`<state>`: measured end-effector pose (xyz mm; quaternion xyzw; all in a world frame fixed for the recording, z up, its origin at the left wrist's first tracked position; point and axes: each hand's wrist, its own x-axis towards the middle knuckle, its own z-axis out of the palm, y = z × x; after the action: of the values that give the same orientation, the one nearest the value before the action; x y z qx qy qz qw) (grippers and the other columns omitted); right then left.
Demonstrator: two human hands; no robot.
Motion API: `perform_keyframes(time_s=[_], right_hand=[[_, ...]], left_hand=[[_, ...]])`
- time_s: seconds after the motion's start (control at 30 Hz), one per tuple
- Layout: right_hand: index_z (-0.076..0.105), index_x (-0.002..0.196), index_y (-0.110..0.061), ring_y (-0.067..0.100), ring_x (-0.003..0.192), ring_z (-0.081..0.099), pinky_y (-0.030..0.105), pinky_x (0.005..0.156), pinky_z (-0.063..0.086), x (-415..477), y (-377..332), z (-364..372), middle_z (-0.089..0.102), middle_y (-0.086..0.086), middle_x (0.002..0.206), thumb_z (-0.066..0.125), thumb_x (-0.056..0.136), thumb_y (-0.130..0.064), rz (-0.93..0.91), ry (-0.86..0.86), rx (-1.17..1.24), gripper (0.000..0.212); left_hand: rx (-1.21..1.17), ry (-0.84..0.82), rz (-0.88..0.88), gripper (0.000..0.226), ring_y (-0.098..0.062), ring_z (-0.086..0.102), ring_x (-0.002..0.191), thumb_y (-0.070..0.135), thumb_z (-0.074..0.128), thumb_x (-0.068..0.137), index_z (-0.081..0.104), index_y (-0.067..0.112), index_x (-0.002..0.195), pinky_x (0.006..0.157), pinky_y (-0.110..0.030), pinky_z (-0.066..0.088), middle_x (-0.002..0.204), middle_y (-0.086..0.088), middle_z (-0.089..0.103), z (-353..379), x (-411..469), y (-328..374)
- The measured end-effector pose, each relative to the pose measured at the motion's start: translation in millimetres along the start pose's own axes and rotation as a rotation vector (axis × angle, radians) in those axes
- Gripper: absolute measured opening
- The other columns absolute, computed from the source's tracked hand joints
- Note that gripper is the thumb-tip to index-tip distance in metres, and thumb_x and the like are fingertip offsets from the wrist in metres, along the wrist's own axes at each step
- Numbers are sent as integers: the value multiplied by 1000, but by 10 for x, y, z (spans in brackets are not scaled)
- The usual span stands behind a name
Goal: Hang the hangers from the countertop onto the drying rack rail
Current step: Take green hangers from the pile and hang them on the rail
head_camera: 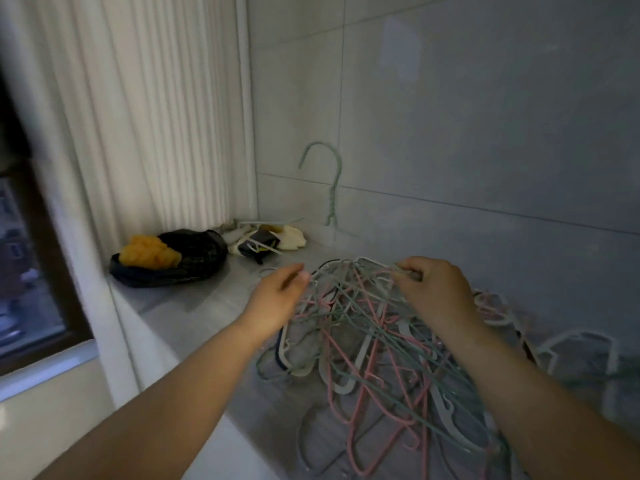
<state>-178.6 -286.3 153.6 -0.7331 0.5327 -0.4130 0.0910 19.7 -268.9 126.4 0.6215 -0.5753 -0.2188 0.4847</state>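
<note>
- Head view: a tangled pile of pink, green and white hangers (pixel 363 341) lies on the grey table (pixel 194 306), filling the frame from centre toward 5 o'clock.
- The right hand (pixel 433 289), just right of centre, has its fingers curled around the top wires of the hangers, gripping them at the pile's far edge.
- The left hand (pixel 277 299), just left of centre, is relaxed with its fingers loosely spread and holds nothing; its fingertips sit just beside the pile, and contact cannot be told.
- At 12 o'clock from the pile a single green hanger (pixel 332 188) leans upright against the tiled wall (pixel 485 133).
- At 10 o'clock a black bag (pixel 194 261) with a yellow bundle (pixel 149 256) rests below a white curtain (pixel 145 116).
</note>
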Motion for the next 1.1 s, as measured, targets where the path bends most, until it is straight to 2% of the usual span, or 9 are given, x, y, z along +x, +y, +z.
perform_keyframes(time_s=[0.17,0.23,0.37,0.5,0.57,0.67,0.93,1.0,1.1], right_hand=[[69,89,-8,30,77,61,32,64,43,-370,-497,426,67,13,77,54,90,-19,-153,-86,-13,19],[70,93,-6,34,84,64,34,69,47,-521,-658,611,70,18,86,56,88,-17,-238,-93,39,18],[63,114,-7,28,85,62,30,75,47,-894,-995,933,67,17,90,55,89,-16,-350,-248,201,28],[58,121,-14,11,78,46,19,74,39,-1286,-1321,1158,50,-5,82,51,92,-17,-425,-465,325,30],[57,121,-16,11,73,47,19,74,41,-1453,-1497,1175,48,-7,72,54,91,-18,-409,-648,392,30],[57,120,-18,4,59,46,11,62,40,-1711,-1792,1097,46,-9,64,59,89,-20,-427,-857,481,32],[55,122,-18,2,62,45,8,59,36,-2835,-2781,831,48,-10,71,55,91,-21,-640,-918,508,31],[53,126,-18,7,73,50,12,66,37,-3242,-3094,746,54,-7,85,55,92,-21,-690,-885,523,34],[40,137,-21,15,120,44,21,95,35,-3873,-3537,600,46,1,132,53,93,-23,-829,-782,500,46]], left_hand=[[-446,21,-200,18,-17,55,99,30,39,96,48,19,105,78,-27,43,105,-4,57,-362,-277,355],[-451,152,-257,14,-18,60,92,27,48,93,55,15,89,74,-24,43,98,-7,60,-557,-370,320],[-454,355,-304,19,5,58,40,11,52,91,49,18,74,60,-21,38,66,-1,60,-960,-700,180],[-454,407,-361,20,2,60,39,5,43,94,50,15,79,66,-23,43,39,7,61,-1453,-1210,70],[-465,464,-389,22,-4,61,38,1,39,94,52,11,80,66,-26,50,39,4,60,-1709,-1513,64],[-463,553,-425,27,-6,60,34,-2,33,96,51,9,78,46,-21,53,37,2,57,-2041,-2016,113],[-221,672,-491,34,-8,42,32,2,30,97,53,14,77,35,-14,38,46,1,44,-2821,-3890,331],[-148,708,-511,34,-8,37,36,3,30,98,56,13,78,34,-13,30,51,-1,42,-3033,-4488,427],[-1,724,-560,35,-2,32,29,7,29,99,57,16,79,33,-11,24,55,-1,39,-3288,-5355,607]])
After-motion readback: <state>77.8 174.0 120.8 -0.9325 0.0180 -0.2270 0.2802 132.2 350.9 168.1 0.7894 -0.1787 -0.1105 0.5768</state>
